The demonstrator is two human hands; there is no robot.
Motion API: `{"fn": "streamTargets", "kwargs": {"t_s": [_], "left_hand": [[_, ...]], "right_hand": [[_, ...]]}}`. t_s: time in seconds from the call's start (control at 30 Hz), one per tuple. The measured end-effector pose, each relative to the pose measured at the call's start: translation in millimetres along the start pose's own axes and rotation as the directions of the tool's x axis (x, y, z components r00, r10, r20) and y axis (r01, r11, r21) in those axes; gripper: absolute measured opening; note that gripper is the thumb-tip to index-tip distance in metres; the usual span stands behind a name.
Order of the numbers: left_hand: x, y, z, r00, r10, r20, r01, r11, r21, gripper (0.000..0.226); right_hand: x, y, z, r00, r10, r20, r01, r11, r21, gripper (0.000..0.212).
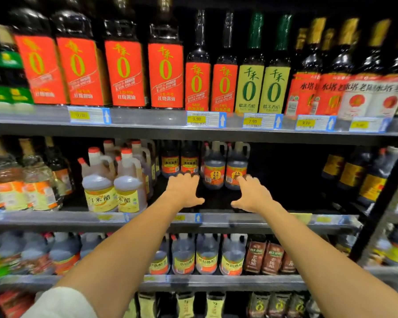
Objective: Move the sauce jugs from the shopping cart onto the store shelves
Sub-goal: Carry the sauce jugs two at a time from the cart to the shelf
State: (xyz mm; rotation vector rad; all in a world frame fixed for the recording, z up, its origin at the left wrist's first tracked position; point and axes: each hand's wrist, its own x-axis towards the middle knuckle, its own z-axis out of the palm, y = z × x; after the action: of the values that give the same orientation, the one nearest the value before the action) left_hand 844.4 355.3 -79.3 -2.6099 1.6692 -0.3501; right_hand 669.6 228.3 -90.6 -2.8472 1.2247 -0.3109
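Observation:
Two dark sauce jugs with red labels, the left jug (pixel 214 167) and the right jug (pixel 236 166), stand side by side deep on the middle shelf (pixel 216 220). My left hand (pixel 184 190) reaches into the shelf just left of them, fingers spread, holding nothing. My right hand (pixel 251 193) is stretched out to their right, its fingertips at the right jug's label; whether they touch it is unclear. The shopping cart is out of view.
Two dark bottles (pixel 179 161) stand behind my left hand. Pale vinegar jugs (pixel 114 184) crowd the shelf's left part. A dark gap lies right of the jugs. Tall bottles fill the upper shelf (pixel 147 121); more jugs line the lower shelf (pixel 205 282).

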Motion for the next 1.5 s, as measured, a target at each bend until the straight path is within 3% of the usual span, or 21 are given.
{"fn": "streamTargets", "kwargs": {"t_s": [0.33, 0.67, 0.83, 1.03, 1.2, 1.5], "left_hand": [[-92.9, 2.6, -22.2, 0.999, 0.006, 0.052, -0.008, 0.999, 0.041, 0.084], [-179.7, 2.5, -52.1, 0.991, -0.102, 0.085, 0.095, 0.992, 0.080, 0.084], [-244.1, -14.6, -42.5, 0.973, -0.209, 0.094, 0.201, 0.975, 0.092, 0.083], [-354.7, -63.7, -26.7, 0.895, -0.397, 0.205, 0.377, 0.917, 0.129, 0.078], [-462.0, -127.7, -20.6, 0.761, -0.595, 0.259, 0.574, 0.803, 0.160, 0.083], [-646.2, -265.0, -3.2, 0.590, -0.768, 0.247, 0.742, 0.637, 0.208, 0.082]], "right_hand": [[-90.0, -51.7, -22.6, 0.996, -0.083, 0.029, 0.086, 0.990, -0.115, 0.089], [-153.8, -72.2, -43.6, 0.983, -0.179, 0.052, 0.183, 0.979, -0.095, 0.088], [-195.2, -114.1, -34.0, 0.935, -0.343, 0.092, 0.346, 0.938, -0.019, 0.077], [-235.1, -197.6, -14.5, 0.848, -0.508, 0.153, 0.515, 0.857, -0.004, 0.079], [-275.9, -288.1, 6.7, 0.757, -0.606, 0.243, 0.623, 0.782, 0.010, 0.083], [-349.7, -491.3, 45.9, 0.614, -0.752, 0.240, 0.743, 0.653, 0.143, 0.081]]}}
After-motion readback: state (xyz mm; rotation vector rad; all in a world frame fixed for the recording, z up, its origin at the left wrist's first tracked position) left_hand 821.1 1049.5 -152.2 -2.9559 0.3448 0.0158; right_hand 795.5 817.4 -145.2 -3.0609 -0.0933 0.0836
